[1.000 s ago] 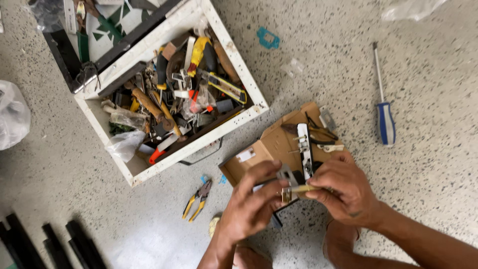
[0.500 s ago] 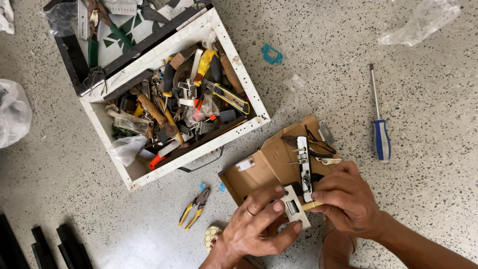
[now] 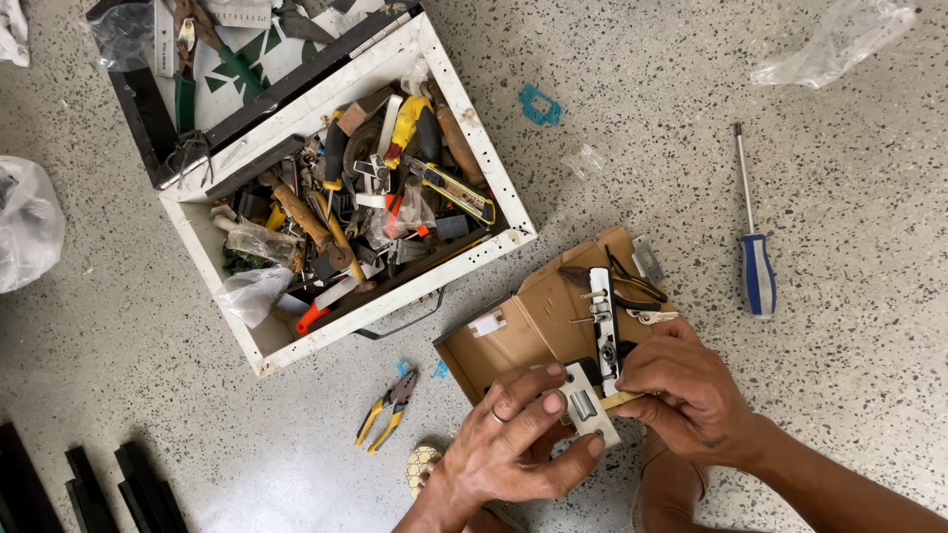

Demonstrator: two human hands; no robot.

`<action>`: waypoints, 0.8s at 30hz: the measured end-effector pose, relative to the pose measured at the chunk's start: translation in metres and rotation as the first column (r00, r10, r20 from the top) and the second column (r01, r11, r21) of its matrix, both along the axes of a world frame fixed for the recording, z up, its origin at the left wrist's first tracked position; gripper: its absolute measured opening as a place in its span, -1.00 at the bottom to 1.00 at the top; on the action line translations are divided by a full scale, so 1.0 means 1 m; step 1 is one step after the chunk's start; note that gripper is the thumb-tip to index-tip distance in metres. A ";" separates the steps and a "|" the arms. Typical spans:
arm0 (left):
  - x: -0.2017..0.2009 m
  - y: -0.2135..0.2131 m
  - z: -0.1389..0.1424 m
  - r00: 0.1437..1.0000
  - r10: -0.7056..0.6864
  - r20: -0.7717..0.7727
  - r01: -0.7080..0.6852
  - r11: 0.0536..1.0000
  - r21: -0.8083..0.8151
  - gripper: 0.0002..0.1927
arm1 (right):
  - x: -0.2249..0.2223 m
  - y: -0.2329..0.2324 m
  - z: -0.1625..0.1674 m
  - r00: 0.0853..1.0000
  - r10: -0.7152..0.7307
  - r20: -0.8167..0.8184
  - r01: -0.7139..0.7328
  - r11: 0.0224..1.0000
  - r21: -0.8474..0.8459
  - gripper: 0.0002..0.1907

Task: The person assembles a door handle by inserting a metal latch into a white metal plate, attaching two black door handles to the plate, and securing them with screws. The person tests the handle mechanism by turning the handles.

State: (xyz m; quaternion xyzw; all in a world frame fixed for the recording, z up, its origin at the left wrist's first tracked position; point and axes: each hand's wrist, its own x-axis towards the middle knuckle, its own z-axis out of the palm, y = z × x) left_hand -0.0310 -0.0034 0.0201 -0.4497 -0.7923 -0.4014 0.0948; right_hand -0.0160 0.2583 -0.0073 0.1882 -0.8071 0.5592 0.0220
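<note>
The white lock plate, low and right of centre in the frame over the brown cardboard box, now faces the camera more squarely than half a second ago. The left hand has slid under it with fingers spread along its edge, while the right hand keeps its fingers pinched on what looks like a thin yellowish tool at the plate's side, so fitting work on the plate seems under way. Yellow-handled pliers lie on the floor to the left, the white toolbox fills the upper left, and a blue-handled screwdriver lies at right.
</note>
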 end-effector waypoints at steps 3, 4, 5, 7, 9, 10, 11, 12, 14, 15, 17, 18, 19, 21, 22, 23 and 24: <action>0.001 0.000 -0.001 1.000 0.005 -0.011 -0.005 1.000 0.000 -0.59 | 0.001 0.001 0.003 0.976 -0.003 -0.220 0.027 0.994 0.104 -0.71; 0.002 0.000 -0.001 1.000 0.010 -0.019 -0.010 1.000 -0.006 -0.60 | 0.001 0.001 0.004 0.970 -0.007 -0.244 0.038 0.992 0.123 -0.71; 0.002 0.001 -0.001 1.000 0.007 -0.013 -0.007 1.000 0.001 -0.61 | 0.001 0.001 0.005 0.963 -0.010 -0.269 0.050 0.989 0.142 -0.71; 0.002 0.002 -0.001 1.000 0.001 -0.002 -0.001 1.000 0.015 -0.61 | 0.000 0.000 0.006 0.956 -0.014 -0.293 0.064 0.985 0.162 -0.70; 0.002 0.002 -0.001 1.000 0.008 -0.005 -0.008 1.000 0.015 -0.61 | 0.000 -0.001 0.007 0.957 -0.015 -0.289 0.065 0.984 0.164 -0.69; 0.002 0.002 -0.001 1.000 0.011 -0.006 -0.011 1.000 0.015 -0.61 | 0.000 -0.001 0.007 0.965 -0.022 -0.261 0.065 0.986 0.154 -0.69; 0.003 0.003 -0.002 0.999 0.013 0.049 -0.014 0.999 0.035 -0.59 | 0.000 -0.002 0.007 0.973 -0.030 -0.231 0.065 0.987 0.145 -0.68; 0.004 0.004 -0.002 0.995 0.013 0.103 -0.019 0.998 0.054 -0.55 | 0.001 -0.002 0.007 0.979 -0.037 -0.200 0.065 0.989 0.135 -0.68; 0.004 0.004 -0.004 0.993 0.016 0.114 -0.024 0.997 0.070 -0.54 | 0.001 -0.001 0.005 0.995 -0.027 -0.096 0.036 0.995 0.093 -0.71; 0.003 0.004 -0.005 0.997 0.018 0.072 -0.023 0.998 0.065 -0.57 | 0.002 0.000 0.005 0.999 -0.020 -0.043 0.023 0.997 0.071 -0.72; 0.004 0.004 -0.006 0.999 0.016 0.031 -0.018 0.999 0.047 -0.60 | 0.002 0.001 0.003 0.992 -0.007 -0.129 0.022 0.993 0.113 -0.74; 0.003 0.002 -0.006 0.999 0.012 0.032 -0.013 0.999 0.034 -0.61 | 0.002 0.002 0.002 0.985 0.001 -0.172 0.022 0.991 0.134 -0.74; 0.005 0.003 -0.006 0.999 0.007 0.034 -0.007 1.000 0.020 -0.61 | 0.003 0.003 0.002 0.976 0.000 -0.216 0.034 0.987 0.156 -0.74; 0.007 0.004 -0.005 1.000 0.004 0.027 -0.004 1.000 0.022 -0.62 | 0.005 0.005 0.003 0.953 0.001 -0.304 0.062 0.978 0.197 -0.74; 0.009 0.005 -0.005 1.000 0.002 0.023 -0.003 1.000 0.023 -0.63 | 0.006 0.005 0.004 0.952 -0.009 -0.306 0.072 0.979 0.193 -0.74; 0.009 0.006 -0.005 1.000 0.007 0.026 -0.007 1.000 0.023 -0.63 | 0.007 0.005 0.004 0.951 -0.017 -0.308 0.079 0.979 0.189 -0.74; 0.010 0.007 -0.005 1.000 0.011 0.029 -0.012 1.000 0.023 -0.63 | 0.007 0.005 0.005 0.950 -0.025 -0.311 0.087 0.979 0.185 -0.73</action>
